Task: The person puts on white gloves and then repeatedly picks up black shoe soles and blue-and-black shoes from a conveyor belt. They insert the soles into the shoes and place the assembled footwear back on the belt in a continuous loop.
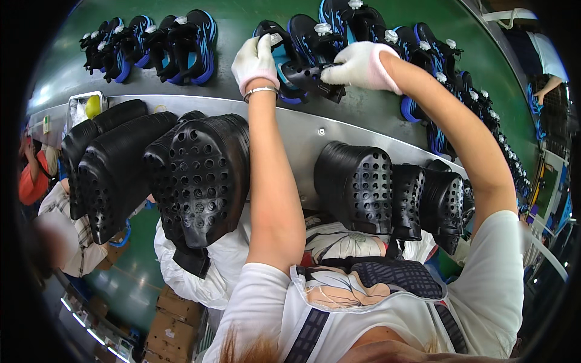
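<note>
My left hand [256, 59], in a white glove with a pink cuff, grips the raised back of a black shoe [281, 59] with a blue lining. A pale label shows beside its fingers. My right hand [358, 65], gloved the same way, is closed on the edge of a black perforated plastic shoe insert [304, 75]. That insert lies over the shoe's opening, partly inside it as far as I can tell. Just beyond, another black shoe with blue trim [308, 36] carries a round whitish dial.
Nested stacks of black perforated inserts [209, 175] [363, 187] lean on the metal ledge [296, 127] on both sides of my left arm. More black-and-blue shoes [196, 45] stand on the green conveyor belt [248, 15]. A co-worker [72, 230] sits at the left; another person's hand [548, 88] shows far right.
</note>
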A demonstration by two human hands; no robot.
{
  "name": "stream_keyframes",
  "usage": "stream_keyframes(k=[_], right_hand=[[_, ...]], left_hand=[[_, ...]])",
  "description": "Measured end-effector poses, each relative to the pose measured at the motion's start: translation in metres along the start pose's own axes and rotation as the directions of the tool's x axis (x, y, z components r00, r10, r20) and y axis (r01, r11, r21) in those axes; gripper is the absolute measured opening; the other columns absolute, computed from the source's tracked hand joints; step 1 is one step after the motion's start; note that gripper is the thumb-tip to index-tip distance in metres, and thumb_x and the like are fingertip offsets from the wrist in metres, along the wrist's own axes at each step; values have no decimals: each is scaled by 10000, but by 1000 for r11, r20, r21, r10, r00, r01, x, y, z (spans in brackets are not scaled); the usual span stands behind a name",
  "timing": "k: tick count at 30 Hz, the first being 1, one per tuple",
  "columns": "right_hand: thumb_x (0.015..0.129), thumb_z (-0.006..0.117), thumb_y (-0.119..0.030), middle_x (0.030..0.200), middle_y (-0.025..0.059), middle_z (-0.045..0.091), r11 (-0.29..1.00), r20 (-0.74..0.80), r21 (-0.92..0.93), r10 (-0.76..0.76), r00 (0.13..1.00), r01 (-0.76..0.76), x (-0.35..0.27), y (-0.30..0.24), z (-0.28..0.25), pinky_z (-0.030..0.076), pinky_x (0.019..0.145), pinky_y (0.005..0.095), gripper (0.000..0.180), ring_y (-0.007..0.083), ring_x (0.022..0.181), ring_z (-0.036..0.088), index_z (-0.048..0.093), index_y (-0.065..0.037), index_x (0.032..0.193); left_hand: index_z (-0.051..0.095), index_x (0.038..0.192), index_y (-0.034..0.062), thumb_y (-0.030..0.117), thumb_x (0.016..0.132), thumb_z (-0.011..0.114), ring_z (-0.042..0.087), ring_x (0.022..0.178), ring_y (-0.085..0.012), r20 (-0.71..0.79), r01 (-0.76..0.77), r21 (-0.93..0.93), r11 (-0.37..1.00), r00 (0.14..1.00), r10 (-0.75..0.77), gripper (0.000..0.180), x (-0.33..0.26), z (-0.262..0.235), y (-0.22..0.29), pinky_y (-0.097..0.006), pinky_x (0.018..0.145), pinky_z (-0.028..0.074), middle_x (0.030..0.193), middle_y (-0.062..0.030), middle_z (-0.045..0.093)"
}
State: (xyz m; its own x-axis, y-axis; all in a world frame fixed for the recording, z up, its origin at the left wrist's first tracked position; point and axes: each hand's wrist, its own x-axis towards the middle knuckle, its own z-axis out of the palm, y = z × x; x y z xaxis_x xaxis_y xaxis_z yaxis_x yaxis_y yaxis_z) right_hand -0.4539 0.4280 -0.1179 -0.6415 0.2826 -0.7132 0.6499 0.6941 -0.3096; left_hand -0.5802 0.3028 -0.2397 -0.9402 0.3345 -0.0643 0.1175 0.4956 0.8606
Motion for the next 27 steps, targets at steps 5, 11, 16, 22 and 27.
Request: stream_keyframes(k=[5,11,16,22,27], right_hand=[[783,575,-501,812,143,667,994,78,-56,95,992,-90,20,-15,-9,494,700,372,558,259,724,612,693,26,920],[815,520,-310,1023,181,681,947,-84,-307,76,994,-98,45,-54,15,533,792,399,389,329,939,665,700,-37,1026],[771,631,-105,1034,152,694,912,-317,-408,-108,942,-33,72,-47,55,542,791,399,245,306,969,674,705,-51,999],[869,596,-288,1075,167,669,965,-178,-258,-1,984,-45,102,-67,43,521,847,391,308,326,966,657,693,-56,1046],[773,678,-118,1108,115,682,946,-139,-318,19,990,-63,106,-85,45,542,835,362,326,281,995,669,690,-72,1095]], left_hand=[[712,965,29,398,837,588,661,895,-360,-5,99,71,992,995,-99,410,4,2,-4,-381,850,494,934,-215,685],[693,985,8,322,825,632,666,882,-321,-47,23,-42,999,999,-25,359,-9,-6,2,-363,841,496,943,-197,688],[605,996,0,181,859,629,612,820,-267,-63,-221,8,975,973,221,228,-69,-10,-20,-364,768,503,977,-150,606],[584,1094,57,152,775,683,547,1010,-333,177,-464,95,881,878,444,347,-95,-14,-29,-422,851,478,1126,-148,574],[637,1072,79,256,850,622,609,989,-358,490,-225,497,838,870,-57,285,-66,-2,-20,-424,822,518,1077,-161,632]])
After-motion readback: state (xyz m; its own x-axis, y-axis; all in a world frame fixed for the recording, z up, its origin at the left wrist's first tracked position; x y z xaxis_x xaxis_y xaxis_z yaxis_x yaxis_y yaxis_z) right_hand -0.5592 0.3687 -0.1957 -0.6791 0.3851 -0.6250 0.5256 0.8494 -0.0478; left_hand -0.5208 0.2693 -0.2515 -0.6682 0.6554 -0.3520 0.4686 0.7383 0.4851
